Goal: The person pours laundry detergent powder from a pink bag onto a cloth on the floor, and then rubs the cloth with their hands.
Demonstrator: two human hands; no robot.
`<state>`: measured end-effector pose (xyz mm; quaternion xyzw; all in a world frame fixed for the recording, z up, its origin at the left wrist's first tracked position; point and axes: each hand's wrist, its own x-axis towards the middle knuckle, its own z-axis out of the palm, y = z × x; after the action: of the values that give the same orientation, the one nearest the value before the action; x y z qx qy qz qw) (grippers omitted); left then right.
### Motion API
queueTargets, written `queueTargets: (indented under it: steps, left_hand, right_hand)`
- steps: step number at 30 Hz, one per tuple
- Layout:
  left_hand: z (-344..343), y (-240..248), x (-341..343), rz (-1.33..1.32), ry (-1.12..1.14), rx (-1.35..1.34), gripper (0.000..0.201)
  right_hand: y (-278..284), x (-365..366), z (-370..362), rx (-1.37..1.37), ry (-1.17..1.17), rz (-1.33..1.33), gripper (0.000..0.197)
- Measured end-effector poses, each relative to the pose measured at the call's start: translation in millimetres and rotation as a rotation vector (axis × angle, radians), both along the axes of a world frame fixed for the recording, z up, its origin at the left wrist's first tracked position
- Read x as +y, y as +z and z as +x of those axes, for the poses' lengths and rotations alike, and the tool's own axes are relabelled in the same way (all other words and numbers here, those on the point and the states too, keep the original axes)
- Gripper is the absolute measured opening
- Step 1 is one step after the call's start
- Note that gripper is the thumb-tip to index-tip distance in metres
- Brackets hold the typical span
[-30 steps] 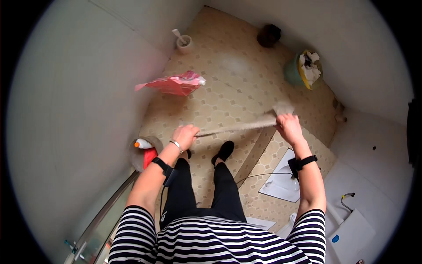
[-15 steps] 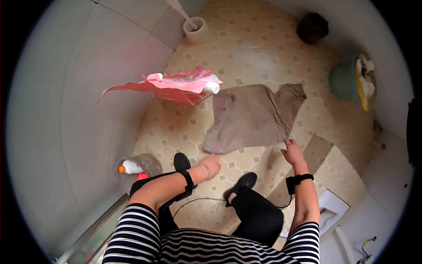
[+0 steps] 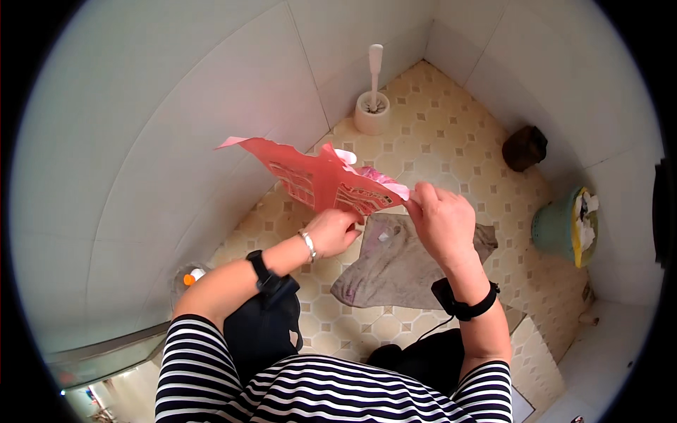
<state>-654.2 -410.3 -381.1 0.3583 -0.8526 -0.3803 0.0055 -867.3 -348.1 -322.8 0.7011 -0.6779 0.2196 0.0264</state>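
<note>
Tiled floor (image 3: 441, 162), grey cloth (image 3: 395, 266) lying on it, let go a moment ago; handling's switched, I judge, to the pink bag (image 3: 316, 178) just beyond: right hand (image 3: 448, 220) pinching its corner, left hand (image 3: 334, 234) curled at its lower edge, grip unclear.

Tiled floor (image 3: 437, 158), grey-brown cloth (image 3: 391, 271), green bin (image 3: 553, 227)

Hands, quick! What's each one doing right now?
Left hand: curled at the lower edge of the pink bag; can't tell if gripping.
Right hand: closed, holding the pink bag's corner.
</note>
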Motion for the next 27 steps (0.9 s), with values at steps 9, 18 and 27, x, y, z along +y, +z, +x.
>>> queueTargets:
  steps: [9, 18, 27]
  left_hand:
    - [-54.5, 66.8, -20.5, -1.283, -0.028, 0.328, 0.031]
    - [-53.5, 59.4, -21.3, -1.079, -0.238, 0.377, 0.01]
    - [-49.6, 57.0, -14.8, -1.029, -0.174, 0.504, 0.012]
  right_hand:
    - [-24.9, 0.8, 3.0, -0.202, -0.042, -0.121, 0.028]
    - [-10.9, 13.0, -11.3, -0.122, 0.207, -0.175, 0.025]
    - [-6.3, 20.3, -2.0, -0.344, 0.074, 0.061, 0.027]
